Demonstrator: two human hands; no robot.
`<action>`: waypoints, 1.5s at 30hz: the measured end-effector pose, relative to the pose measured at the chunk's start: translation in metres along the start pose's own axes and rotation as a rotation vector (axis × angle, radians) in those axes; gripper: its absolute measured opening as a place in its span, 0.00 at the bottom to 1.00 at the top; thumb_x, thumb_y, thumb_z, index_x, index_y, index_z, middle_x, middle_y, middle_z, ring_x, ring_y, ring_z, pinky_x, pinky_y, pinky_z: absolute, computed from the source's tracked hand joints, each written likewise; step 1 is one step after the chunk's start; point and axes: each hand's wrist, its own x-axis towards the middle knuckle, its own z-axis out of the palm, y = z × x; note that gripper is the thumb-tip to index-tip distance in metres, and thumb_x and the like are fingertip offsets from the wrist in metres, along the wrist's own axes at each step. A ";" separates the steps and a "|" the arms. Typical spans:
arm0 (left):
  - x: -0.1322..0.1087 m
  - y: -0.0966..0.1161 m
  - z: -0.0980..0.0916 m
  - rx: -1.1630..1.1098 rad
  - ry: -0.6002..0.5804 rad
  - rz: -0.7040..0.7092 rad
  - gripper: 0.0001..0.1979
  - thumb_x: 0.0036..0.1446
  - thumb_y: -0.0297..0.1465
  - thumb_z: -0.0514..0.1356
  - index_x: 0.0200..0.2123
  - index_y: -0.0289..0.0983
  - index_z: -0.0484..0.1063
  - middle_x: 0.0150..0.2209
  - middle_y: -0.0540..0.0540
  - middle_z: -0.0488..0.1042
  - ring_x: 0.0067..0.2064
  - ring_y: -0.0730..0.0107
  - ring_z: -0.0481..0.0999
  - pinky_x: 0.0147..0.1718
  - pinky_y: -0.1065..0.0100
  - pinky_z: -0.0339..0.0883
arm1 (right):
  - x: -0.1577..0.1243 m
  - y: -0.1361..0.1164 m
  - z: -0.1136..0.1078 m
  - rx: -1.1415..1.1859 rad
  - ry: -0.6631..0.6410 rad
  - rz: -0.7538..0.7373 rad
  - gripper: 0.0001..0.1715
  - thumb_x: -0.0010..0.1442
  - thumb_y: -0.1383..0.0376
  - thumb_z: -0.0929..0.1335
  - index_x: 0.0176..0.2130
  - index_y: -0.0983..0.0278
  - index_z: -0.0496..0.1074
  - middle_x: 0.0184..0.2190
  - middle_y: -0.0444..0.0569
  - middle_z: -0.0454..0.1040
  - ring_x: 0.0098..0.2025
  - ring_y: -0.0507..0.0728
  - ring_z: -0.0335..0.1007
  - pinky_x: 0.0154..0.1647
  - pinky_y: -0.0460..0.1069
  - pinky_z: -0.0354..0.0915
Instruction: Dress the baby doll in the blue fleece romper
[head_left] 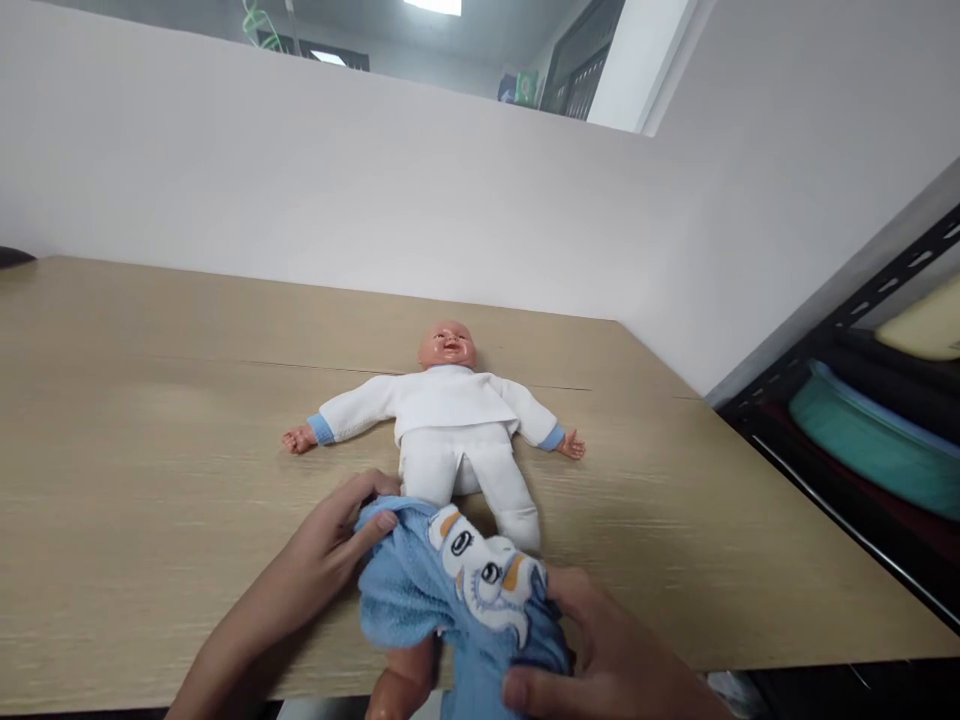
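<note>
A baby doll [450, 400] lies on its back, head toward the wall, arms spread. It wears a white top with blue cuffs, and its upper legs are white cloth. Blue fleecy pants [420, 570] with an embroidered animal face lie across the doll's lower legs. One bare doll foot [405, 680] sticks out below the blue cloth at the lower left. My left hand [352, 530] pinches the waistband's left edge between thumb and fingers. Lower down, my right hand [585, 650] grips the right side of the pants; the cloth hides some of its fingers.
The doll rests on a light wooden table [187, 480] whose front edge runs along the bottom. A white wall [337, 190] with a window stands behind it. To the right, a black shelf rack holds a teal basin [870, 435] and a cream-coloured item [926, 325].
</note>
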 end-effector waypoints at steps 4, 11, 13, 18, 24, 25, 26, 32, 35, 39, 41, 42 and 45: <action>-0.001 0.015 -0.001 0.181 0.034 0.087 0.14 0.74 0.47 0.55 0.47 0.44 0.73 0.50 0.46 0.74 0.56 0.53 0.70 0.60 0.58 0.62 | -0.003 0.001 0.002 -0.076 0.046 -0.108 0.29 0.67 0.46 0.72 0.61 0.56 0.76 0.60 0.53 0.77 0.61 0.68 0.71 0.64 0.58 0.67; 0.012 0.075 0.029 0.264 -0.262 0.035 0.44 0.42 0.52 0.81 0.61 0.48 0.73 0.59 0.43 0.73 0.63 0.41 0.69 0.62 0.52 0.66 | 0.012 0.012 0.017 -0.021 0.329 -0.103 0.28 0.74 0.45 0.63 0.64 0.56 0.68 0.63 0.55 0.74 0.66 0.67 0.67 0.73 0.64 0.56; 0.024 0.078 0.036 0.265 -0.365 0.002 0.38 0.45 0.52 0.79 0.57 0.47 0.77 0.52 0.44 0.75 0.57 0.44 0.73 0.57 0.54 0.70 | 0.016 0.009 0.017 -0.019 0.420 -0.102 0.30 0.75 0.45 0.62 0.67 0.55 0.65 0.65 0.55 0.73 0.68 0.67 0.65 0.73 0.65 0.57; 0.037 0.069 0.028 0.200 -0.447 0.005 0.17 0.65 0.43 0.66 0.55 0.46 0.78 0.50 0.48 0.76 0.53 0.53 0.76 0.56 0.60 0.68 | -0.001 0.004 -0.006 -0.126 0.179 0.000 0.30 0.67 0.43 0.70 0.58 0.58 0.76 0.55 0.54 0.79 0.58 0.71 0.74 0.62 0.66 0.69; 0.033 0.074 0.021 0.201 -0.493 0.022 0.23 0.65 0.31 0.58 0.63 0.45 0.69 0.55 0.49 0.79 0.55 0.55 0.77 0.51 0.64 0.71 | -0.010 0.009 -0.011 -0.049 0.029 -0.108 0.35 0.67 0.43 0.72 0.65 0.56 0.73 0.64 0.54 0.75 0.67 0.70 0.68 0.70 0.63 0.64; 0.035 0.075 0.023 0.185 -0.493 0.032 0.25 0.64 0.30 0.59 0.64 0.44 0.68 0.55 0.49 0.79 0.55 0.55 0.78 0.51 0.64 0.71 | -0.006 0.010 -0.008 0.013 0.073 -0.122 0.35 0.69 0.43 0.70 0.66 0.57 0.71 0.63 0.54 0.75 0.67 0.69 0.69 0.70 0.63 0.64; 0.036 0.075 0.024 0.159 -0.497 0.042 0.26 0.62 0.30 0.59 0.63 0.43 0.68 0.54 0.49 0.79 0.55 0.55 0.78 0.51 0.64 0.71 | -0.002 0.011 -0.004 0.077 0.119 -0.125 0.35 0.70 0.44 0.69 0.68 0.57 0.70 0.64 0.54 0.75 0.67 0.68 0.69 0.71 0.63 0.64; 0.041 0.077 0.032 -0.021 -0.648 -0.020 0.19 0.54 0.39 0.74 0.46 0.39 0.79 0.41 0.51 0.82 0.43 0.59 0.80 0.39 0.67 0.73 | 0.001 0.009 -0.004 0.098 0.090 -0.071 0.28 0.68 0.44 0.71 0.58 0.57 0.79 0.56 0.52 0.82 0.59 0.68 0.77 0.61 0.58 0.73; 0.040 0.078 0.031 0.027 -0.683 0.021 0.14 0.54 0.38 0.75 0.40 0.39 0.81 0.37 0.52 0.80 0.41 0.60 0.79 0.40 0.68 0.73 | -0.009 0.007 -0.017 0.009 -0.095 -0.088 0.26 0.57 0.46 0.79 0.50 0.57 0.83 0.44 0.47 0.85 0.45 0.65 0.80 0.46 0.53 0.77; 0.041 0.083 0.030 0.100 -0.642 0.148 0.07 0.63 0.34 0.64 0.42 0.39 0.79 0.42 0.49 0.78 0.46 0.58 0.76 0.49 0.65 0.72 | -0.010 0.007 -0.019 0.104 -0.154 -0.161 0.28 0.58 0.49 0.79 0.55 0.56 0.80 0.50 0.46 0.83 0.50 0.65 0.79 0.53 0.54 0.74; 0.041 0.084 0.029 0.049 -0.624 0.134 0.09 0.65 0.34 0.59 0.44 0.38 0.77 0.43 0.48 0.78 0.46 0.58 0.77 0.48 0.65 0.73 | -0.008 0.010 -0.010 0.207 -0.103 -0.116 0.29 0.65 0.48 0.75 0.60 0.55 0.77 0.54 0.47 0.81 0.55 0.65 0.77 0.59 0.55 0.72; 0.041 0.083 0.029 0.022 -0.623 0.120 0.10 0.65 0.34 0.58 0.45 0.38 0.77 0.43 0.48 0.79 0.47 0.58 0.77 0.49 0.65 0.73 | -0.008 0.011 -0.004 0.278 -0.065 -0.094 0.30 0.67 0.47 0.73 0.63 0.54 0.75 0.56 0.48 0.81 0.58 0.65 0.76 0.61 0.56 0.70; 0.039 0.079 0.027 0.087 -0.597 0.063 0.13 0.64 0.36 0.60 0.49 0.39 0.77 0.46 0.47 0.80 0.49 0.57 0.78 0.50 0.65 0.72 | -0.013 0.015 0.015 0.482 0.000 -0.047 0.34 0.69 0.45 0.71 0.67 0.55 0.71 0.58 0.51 0.80 0.59 0.66 0.76 0.65 0.59 0.70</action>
